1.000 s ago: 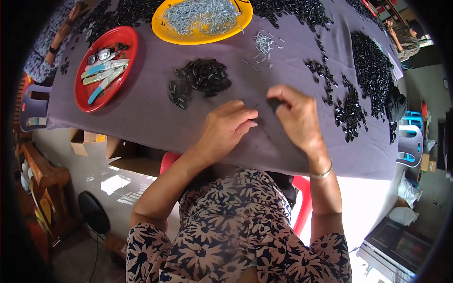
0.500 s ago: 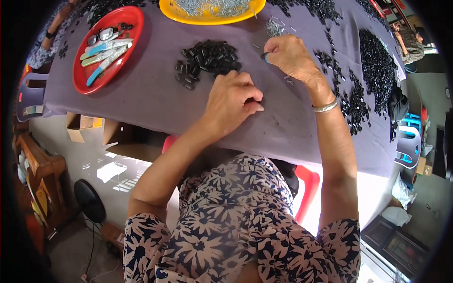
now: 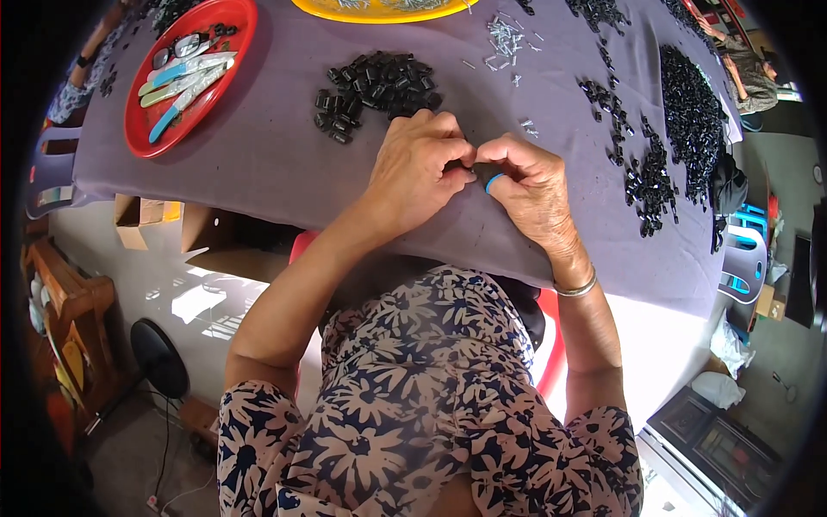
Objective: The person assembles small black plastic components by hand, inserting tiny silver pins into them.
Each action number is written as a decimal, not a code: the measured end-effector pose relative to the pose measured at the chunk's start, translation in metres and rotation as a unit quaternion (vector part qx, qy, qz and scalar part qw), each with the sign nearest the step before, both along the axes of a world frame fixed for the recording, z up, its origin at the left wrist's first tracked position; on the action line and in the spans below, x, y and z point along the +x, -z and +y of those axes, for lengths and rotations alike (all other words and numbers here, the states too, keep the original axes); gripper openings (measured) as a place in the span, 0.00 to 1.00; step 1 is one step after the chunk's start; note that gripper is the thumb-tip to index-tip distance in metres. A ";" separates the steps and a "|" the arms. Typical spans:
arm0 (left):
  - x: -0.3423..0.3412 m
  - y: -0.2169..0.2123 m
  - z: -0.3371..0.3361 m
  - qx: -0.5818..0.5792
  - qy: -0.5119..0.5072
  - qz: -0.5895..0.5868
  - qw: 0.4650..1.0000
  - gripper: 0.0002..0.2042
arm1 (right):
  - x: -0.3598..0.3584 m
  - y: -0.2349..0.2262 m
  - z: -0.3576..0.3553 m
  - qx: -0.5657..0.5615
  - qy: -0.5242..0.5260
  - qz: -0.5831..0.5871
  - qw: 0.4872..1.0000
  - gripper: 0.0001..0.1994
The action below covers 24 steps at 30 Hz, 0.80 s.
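The left hand point(image 3: 422, 168) and the right hand point(image 3: 530, 185) meet fingertip to fingertip over the purple-covered desk point(image 3: 258, 164), both curled tight and pinching a small dark piece point(image 3: 469, 162) between them. The piece sits right at the junction of the thumbs and forefingers, almost wholly hidden, so which way it points and how its long axis runs cannot be told. The right forefinger wears a blue band point(image 3: 493, 183), and a metal bangle point(image 3: 575, 289) circles that wrist.

Just beyond the left hand's knuckles lies a loose heap of small black parts point(image 3: 375, 86). Beyond the right hand sit a few scattered silvery pins point(image 3: 508, 39), and farther to its right a long spread of black pieces point(image 3: 689, 103) runs along the desk. Well to the left of the left hand stands a red tray point(image 3: 138, 129) holding pale-handled tools point(image 3: 185, 77). At the far edge is a yellow dish point(image 3: 379, 10).

Judging by the piles, much of the stock looks unhandled, and the piece in hand appears midway through being worked.
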State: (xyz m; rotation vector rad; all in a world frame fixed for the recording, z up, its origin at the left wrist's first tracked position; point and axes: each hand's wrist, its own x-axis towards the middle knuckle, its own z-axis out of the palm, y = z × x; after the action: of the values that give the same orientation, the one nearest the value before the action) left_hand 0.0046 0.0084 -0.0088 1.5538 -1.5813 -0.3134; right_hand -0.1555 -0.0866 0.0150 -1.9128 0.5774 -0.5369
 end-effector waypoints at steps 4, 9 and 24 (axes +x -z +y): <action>0.000 0.000 0.000 -0.006 0.001 -0.004 1.000 0.05 | -0.002 0.003 -0.002 -0.022 0.000 0.021 1.000 0.16; 0.000 -0.001 0.000 -0.008 0.002 -0.004 1.000 0.05 | -0.001 0.002 0.002 -0.098 0.021 -0.003 0.995 0.16; 0.000 -0.006 -0.004 -0.021 0.011 -0.030 0.999 0.05 | 0.006 0.008 0.007 -0.250 0.003 -0.054 0.967 0.14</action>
State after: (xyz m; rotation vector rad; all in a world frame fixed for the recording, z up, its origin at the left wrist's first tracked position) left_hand 0.0046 0.0043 -0.0030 1.5282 -1.6421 -0.2451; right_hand -0.1494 -0.0793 0.0072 -2.3358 0.3979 -0.8461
